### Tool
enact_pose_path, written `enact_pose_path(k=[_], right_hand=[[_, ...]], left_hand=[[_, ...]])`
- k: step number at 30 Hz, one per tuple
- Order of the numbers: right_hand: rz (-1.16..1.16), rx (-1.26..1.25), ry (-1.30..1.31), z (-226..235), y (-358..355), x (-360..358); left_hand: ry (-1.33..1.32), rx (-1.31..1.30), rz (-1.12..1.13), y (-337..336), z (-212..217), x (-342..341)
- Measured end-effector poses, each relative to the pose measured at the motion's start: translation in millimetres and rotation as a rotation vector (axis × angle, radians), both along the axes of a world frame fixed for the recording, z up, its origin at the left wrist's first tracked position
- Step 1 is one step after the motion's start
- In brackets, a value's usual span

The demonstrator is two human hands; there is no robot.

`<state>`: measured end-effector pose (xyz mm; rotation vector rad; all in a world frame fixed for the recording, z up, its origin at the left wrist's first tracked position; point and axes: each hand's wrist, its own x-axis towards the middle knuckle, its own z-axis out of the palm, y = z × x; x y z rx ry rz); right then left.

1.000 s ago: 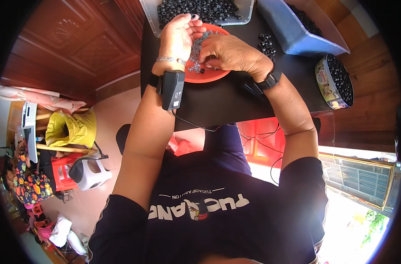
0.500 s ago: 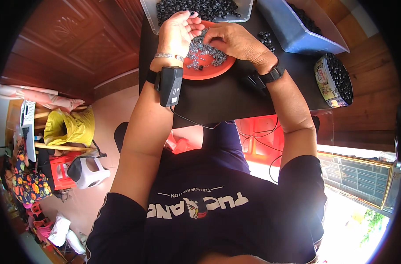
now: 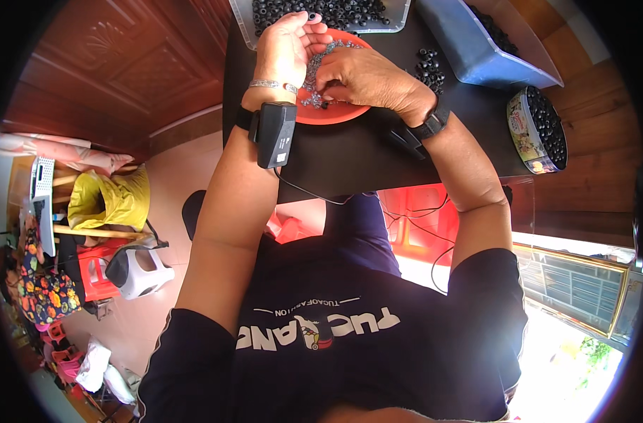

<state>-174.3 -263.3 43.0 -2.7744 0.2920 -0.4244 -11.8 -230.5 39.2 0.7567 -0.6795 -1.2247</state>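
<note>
My left hand (image 3: 283, 53) is palm up over the far left rim of an orange-red plastic bowl (image 3: 346, 113). Its thumb and forefinger pinch a small round black piece (image 3: 312, 17) with a pale centre, while the other fingers curl loosely. Inside the bowl lie many tiny clear-grey pieces (image 3: 309, 95), with one dark piece near the close rim. My right hand (image 3: 371, 77) reaches into the bowl from the right, fingers bent down and closed among the tiny pieces. Whatever its fingertips grip is hidden.
Behind the bowl stands a clear tub (image 3: 399, 25) of black round pieces. A loose heap of black pieces (image 3: 429, 70) lies on the dark table (image 3: 321, 166). To the right are a bluish bin (image 3: 469, 60) and a round container (image 3: 524, 134) filled with black pieces.
My right hand has moved down and left within the bowl, its fingertips lowered toward the near side. My left hand stays nearly in place, still pinching the black piece.
</note>
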Motion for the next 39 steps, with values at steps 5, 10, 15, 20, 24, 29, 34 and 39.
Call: enact_pose_path(k=[5,10,15,20,24,29,34,39], right_hand=[[-0.044,-0.097,0.072,1.0,4.2,3.1],[-0.079,-0.116,0.071,7.0,6.1,-1.0],[-0.118,0.031,-0.134,10.5,-15.0,-13.2],[-0.215,0.570,-0.520,25.9,-28.2,-26.9],[-0.117,0.547,-0.685,28.4,-30.8,-28.2],[-0.095,0.592,-0.715,31.7,-26.3,-26.5],[-0.084,0.653,-0.657,28.4,-27.7,-26.2],[-0.098,0.679,-0.663,24.0,-27.8,-21.8]], left_hand=[[0.004,0.028,0.003,1.2,1.5,2.5],[0.012,0.015,-0.012,0.1,2.2,3.1],[0.083,0.040,-0.031,1.0,2.6,-1.9],[0.061,-0.043,-0.187,2.5,1.6,-2.2],[-0.039,-0.158,-0.312,4.3,-1.8,-8.2],[-0.063,-0.156,-0.369,8.7,5.8,-17.7],[-0.049,-0.138,-0.397,6.5,2.7,-17.6],[-0.068,-0.140,-0.355,5.3,1.5,-10.5]])
